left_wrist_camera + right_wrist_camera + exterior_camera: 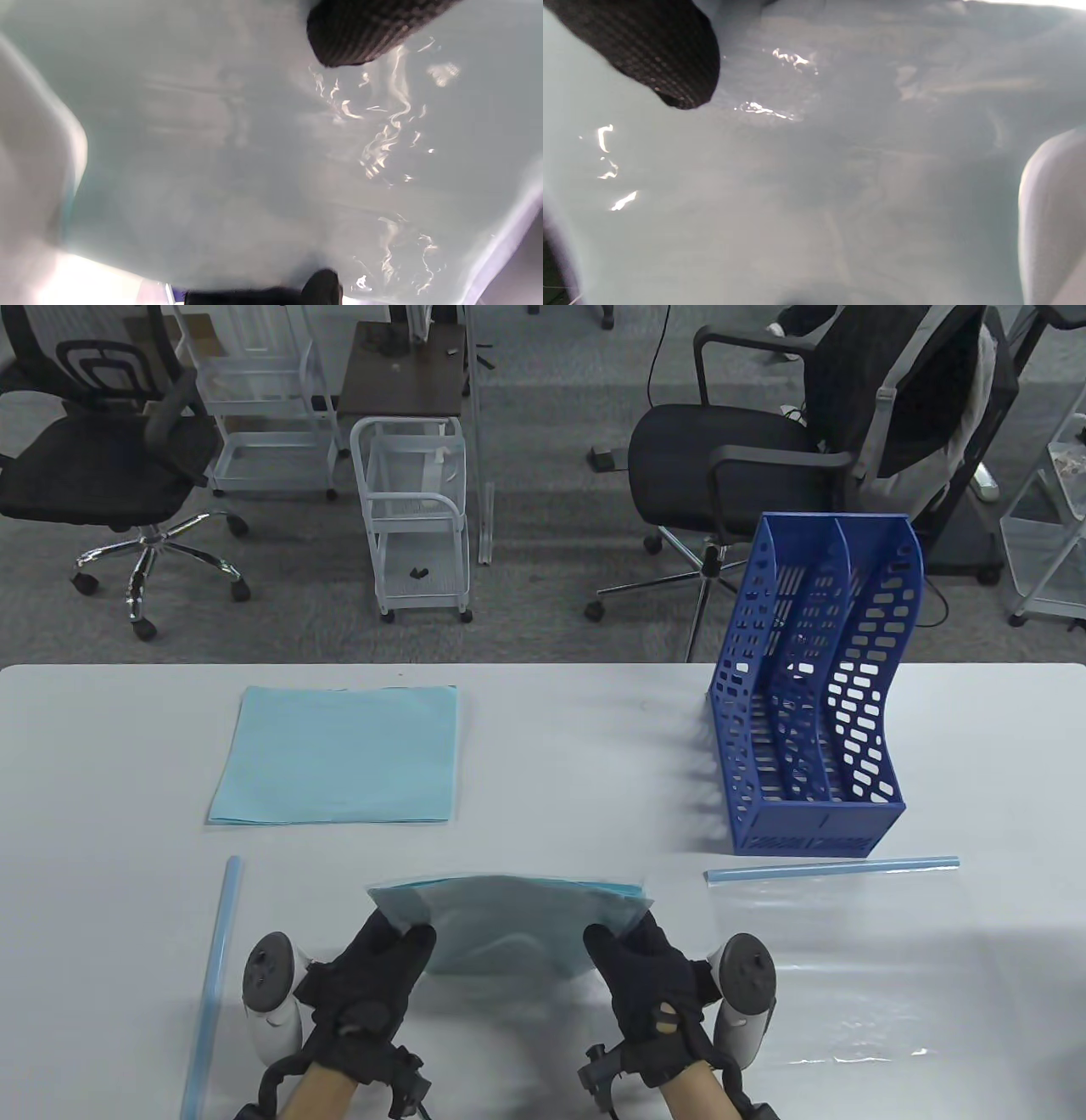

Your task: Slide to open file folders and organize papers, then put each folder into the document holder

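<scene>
A clear folder filled with light blue papers [509, 920] stands raised on edge near the table's front. My left hand [386, 959] grips its left side and my right hand [632, 954] grips its right side, thumbs on the near face. Both wrist views show only the glossy folder sheet [237, 161] [840, 178] close up, with a black thumb tip at the top. A second stack of blue papers [335, 755] lies flat at the back left. The blue document holder [810, 814] stands at the back right, its slots without folders.
A blue slide bar [212, 984] lies at the front left. Another slide bar [831, 869] lies in front of the holder, along the far edge of a clear folder sheet [882, 976] spread flat at the right. Office chairs and wire carts stand beyond the table.
</scene>
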A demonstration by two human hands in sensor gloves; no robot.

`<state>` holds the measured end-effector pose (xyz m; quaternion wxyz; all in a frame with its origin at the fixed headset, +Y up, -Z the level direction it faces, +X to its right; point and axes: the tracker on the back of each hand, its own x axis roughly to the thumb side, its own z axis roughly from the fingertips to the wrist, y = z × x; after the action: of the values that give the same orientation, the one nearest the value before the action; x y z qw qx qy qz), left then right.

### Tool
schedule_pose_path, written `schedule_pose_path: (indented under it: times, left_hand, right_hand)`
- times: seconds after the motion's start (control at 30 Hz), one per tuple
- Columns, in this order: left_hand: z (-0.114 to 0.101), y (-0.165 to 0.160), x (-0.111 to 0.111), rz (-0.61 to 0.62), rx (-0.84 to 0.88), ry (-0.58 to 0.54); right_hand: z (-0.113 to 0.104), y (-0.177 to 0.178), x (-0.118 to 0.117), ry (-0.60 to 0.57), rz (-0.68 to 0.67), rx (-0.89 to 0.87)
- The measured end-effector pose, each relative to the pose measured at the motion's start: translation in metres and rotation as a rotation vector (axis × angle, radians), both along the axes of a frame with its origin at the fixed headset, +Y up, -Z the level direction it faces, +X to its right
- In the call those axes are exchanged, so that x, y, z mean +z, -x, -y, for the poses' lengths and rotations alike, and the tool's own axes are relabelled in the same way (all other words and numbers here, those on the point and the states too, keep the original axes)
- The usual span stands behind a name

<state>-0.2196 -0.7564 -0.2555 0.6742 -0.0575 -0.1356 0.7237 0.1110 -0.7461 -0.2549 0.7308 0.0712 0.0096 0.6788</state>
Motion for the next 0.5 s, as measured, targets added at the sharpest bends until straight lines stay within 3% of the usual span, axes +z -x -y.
schedule_pose_path:
  times: [0.3, 0.5]
  left_hand:
    - [0.002, 0.010, -0.001, -0.056, 0.035, 0.062]
    - [0.001, 0.016, -0.004, -0.031, -0.049, 0.125]
  right_hand:
    - [-0.008, -0.010, 0.001, -0.017, 0.062, 0.019]
    - [-0.019, -0.026, -0.002, 0.012, 0.173, 0.204]
